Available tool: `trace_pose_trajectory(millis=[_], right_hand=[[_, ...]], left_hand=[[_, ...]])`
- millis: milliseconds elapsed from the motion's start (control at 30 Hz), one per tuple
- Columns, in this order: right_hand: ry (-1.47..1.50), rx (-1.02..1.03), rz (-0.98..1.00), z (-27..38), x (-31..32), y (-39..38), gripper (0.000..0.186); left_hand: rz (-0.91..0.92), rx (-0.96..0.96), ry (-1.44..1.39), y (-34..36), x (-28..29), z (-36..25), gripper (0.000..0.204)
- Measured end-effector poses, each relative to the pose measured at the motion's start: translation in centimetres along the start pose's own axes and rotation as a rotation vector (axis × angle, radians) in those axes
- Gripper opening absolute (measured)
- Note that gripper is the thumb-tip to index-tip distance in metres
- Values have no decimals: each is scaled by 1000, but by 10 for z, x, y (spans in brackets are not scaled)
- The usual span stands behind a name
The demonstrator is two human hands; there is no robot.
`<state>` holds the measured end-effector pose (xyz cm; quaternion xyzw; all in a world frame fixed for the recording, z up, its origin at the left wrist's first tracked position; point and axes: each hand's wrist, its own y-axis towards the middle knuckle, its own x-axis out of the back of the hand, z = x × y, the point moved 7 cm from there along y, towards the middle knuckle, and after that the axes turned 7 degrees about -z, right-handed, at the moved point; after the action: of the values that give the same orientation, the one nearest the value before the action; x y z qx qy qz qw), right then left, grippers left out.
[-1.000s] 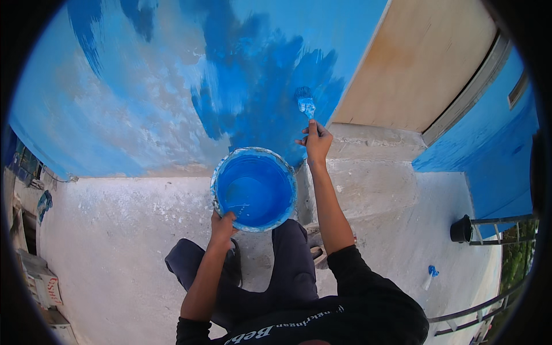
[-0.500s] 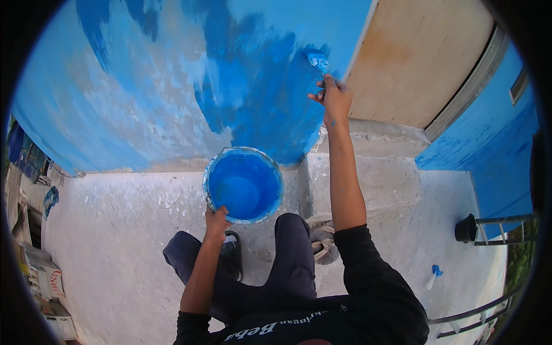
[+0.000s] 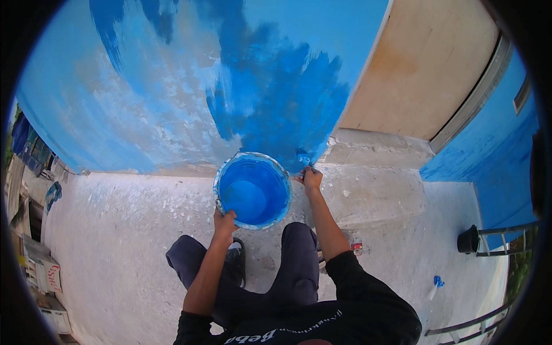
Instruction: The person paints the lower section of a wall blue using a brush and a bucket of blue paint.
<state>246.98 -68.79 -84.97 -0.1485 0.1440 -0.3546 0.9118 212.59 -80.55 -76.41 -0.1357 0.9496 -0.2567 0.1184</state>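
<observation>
My left hand [image 3: 225, 221] is closed on the left side of a round bucket [image 3: 275, 214] with a paint-smeared rim and bright blue paint inside, held above my knees. My right hand [image 3: 311, 179] grips a paintbrush [image 3: 303, 156] covered in blue paint, low on the wall [image 3: 270, 92] just right of the bucket. The wall is light blue with grey patchy areas and a large area of darker, streaky blue around the brush.
A concrete step [image 3: 374, 201] lies below a beige door panel [image 3: 420, 69] on the right. A black bucket [image 3: 467, 241] stands by a ladder [image 3: 500, 236] near the right wall. A crumpled blue item [image 3: 438, 282] is on the floor. Cluttered crates [image 3: 45, 276] line the left edge.
The brush and my right hand went up the wall, then came down to near its base beside the bucket. The bucket has shifted only slightly.
</observation>
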Motion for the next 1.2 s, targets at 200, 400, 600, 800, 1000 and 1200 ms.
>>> trace_pose_trajectory(millis=[200,400,600,800,1000,1200], right_hand=[[75,126,37,110,-38,-31,31],[241,539,250,297,-95,-126,33],[247,541,252,283,-103,-99,35],[88,173,168,91,-64,-45,34],[35,8,123,76,-53,-42,29],[214,379,291,254,-100,-111,34]], left_hand=[[-16,-59,-52,7,0,-3,56],[-5,-35,-53,13,9,-2,58],[-18,-94,-63,13,2,-1,56],[-18,-99,-45,13,1,-1,58],[-57,-109,-52,4,-2,-7,57],[-57,-91,-56,0,1,-6,53]])
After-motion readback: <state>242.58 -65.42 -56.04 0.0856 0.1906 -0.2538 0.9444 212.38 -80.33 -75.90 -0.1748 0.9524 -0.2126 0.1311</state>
